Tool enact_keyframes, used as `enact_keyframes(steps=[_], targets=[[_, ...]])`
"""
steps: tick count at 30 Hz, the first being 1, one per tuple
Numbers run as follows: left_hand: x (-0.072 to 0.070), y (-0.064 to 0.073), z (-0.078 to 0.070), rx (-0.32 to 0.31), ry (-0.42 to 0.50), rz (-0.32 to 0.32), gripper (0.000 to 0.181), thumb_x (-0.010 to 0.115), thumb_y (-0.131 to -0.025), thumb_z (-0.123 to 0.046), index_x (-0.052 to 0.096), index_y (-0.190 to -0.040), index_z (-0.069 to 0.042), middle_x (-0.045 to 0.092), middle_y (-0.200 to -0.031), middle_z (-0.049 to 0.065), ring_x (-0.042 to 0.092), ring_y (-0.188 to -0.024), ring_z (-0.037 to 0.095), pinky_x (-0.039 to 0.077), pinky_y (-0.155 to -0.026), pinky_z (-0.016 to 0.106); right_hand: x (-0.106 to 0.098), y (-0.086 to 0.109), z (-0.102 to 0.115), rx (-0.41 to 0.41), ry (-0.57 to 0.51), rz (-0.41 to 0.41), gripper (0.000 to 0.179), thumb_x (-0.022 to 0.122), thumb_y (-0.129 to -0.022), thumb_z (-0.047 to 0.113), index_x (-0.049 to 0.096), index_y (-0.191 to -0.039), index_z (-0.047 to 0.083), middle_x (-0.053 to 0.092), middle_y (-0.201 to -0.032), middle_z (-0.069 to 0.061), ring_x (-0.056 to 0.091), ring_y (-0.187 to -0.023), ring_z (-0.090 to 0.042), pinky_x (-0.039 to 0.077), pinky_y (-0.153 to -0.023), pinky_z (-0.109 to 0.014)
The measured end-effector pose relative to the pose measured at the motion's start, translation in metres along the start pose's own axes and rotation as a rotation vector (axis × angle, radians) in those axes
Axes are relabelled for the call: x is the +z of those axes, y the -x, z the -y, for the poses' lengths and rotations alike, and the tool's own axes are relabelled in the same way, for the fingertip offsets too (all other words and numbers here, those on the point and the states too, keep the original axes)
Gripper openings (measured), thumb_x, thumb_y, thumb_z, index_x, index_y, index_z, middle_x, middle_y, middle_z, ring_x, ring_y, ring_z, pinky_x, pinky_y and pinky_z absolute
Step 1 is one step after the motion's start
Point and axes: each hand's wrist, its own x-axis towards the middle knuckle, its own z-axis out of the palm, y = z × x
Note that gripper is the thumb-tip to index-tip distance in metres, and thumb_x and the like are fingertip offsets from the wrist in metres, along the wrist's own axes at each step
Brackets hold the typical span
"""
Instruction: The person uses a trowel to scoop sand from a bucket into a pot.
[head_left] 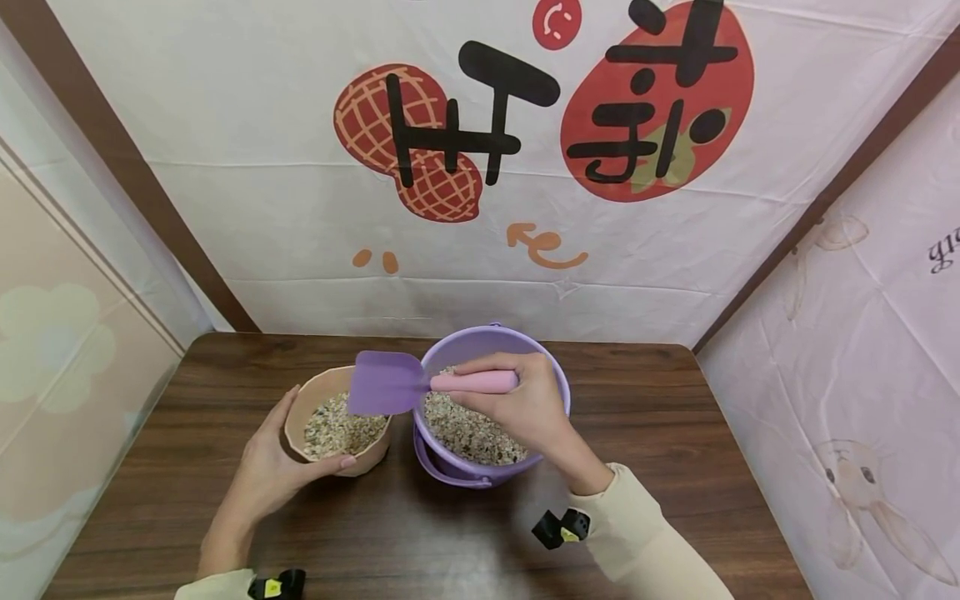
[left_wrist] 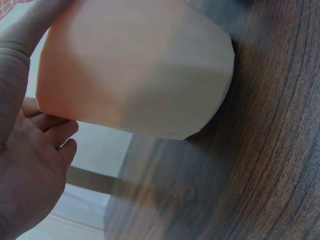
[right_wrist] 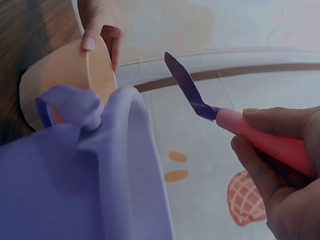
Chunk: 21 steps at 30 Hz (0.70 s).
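Observation:
My left hand [head_left: 266, 471] holds a peach-coloured bowl [head_left: 369, 460] at its left side, thumb along the near rim and fingers round the far side. A speckled, grainy mix [head_left: 336, 432] lies in the bowl. My right hand [head_left: 531, 404] grips the pink handle of a toy shovel [head_left: 386, 383] above a purple bucket [head_left: 491, 337]. The shovel's flat purple blade reaches left over the bowl's right rim; in the right wrist view the blade stands clear above both rims. More of the grainy mix [head_left: 468, 433] fills the lower bucket, partly hidden by the right hand.
Bowl and bucket stand side by side on a dark wood-grain table [head_left: 630, 408]. The bucket's purple carrying handle [head_left: 442, 473] hangs down its near left side. A printed white cloth [head_left: 247, 167] rises behind the table, with another patterned cloth [head_left: 847, 350] at the right.

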Motion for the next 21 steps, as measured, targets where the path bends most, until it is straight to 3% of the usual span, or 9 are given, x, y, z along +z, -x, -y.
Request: enact_keyframes(steps=[8,15,21], targets=[[0.000,-0.001,0.000,0.005,-0.005,0.001,0.134,0.097,-0.065,-0.041,0.012,-0.164,-0.011,0.030,-0.158,0.030,0.034,-0.139,0.051,0.034,-0.103,0.072,-0.021,0.011,-0.012,0.134,-0.155,-0.020,0.025,0.093,-0.072,0.009,0.083,-0.095,0.010,0.078,-0.086,-0.004,0.067,-0.069,-0.015,0.053,-0.054,-0.024],[0.000,-0.001,0.000,0.015,-0.005,-0.010,0.134,0.098,-0.064,-0.040,0.014,-0.164,-0.009,0.032,-0.157,0.031,0.035,-0.138,0.052,0.033,-0.103,0.072,-0.038,0.020,-0.021,0.167,-0.175,-0.049,0.026,0.092,-0.073,0.008,0.082,-0.097,0.007,0.077,-0.085,-0.007,0.075,-0.081,-0.026,0.062,-0.068,-0.033],[0.000,-0.001,0.000,0.019,-0.010,-0.013,0.134,0.098,-0.063,-0.040,0.015,-0.164,-0.009,0.032,-0.157,0.030,0.034,-0.139,0.051,0.033,-0.103,0.072,-0.049,0.027,-0.026,0.179,-0.164,-0.082,0.026,0.092,-0.074,0.008,0.082,-0.098,0.009,0.078,-0.086,-0.006,0.075,-0.086,-0.026,0.061,-0.073,-0.033]])
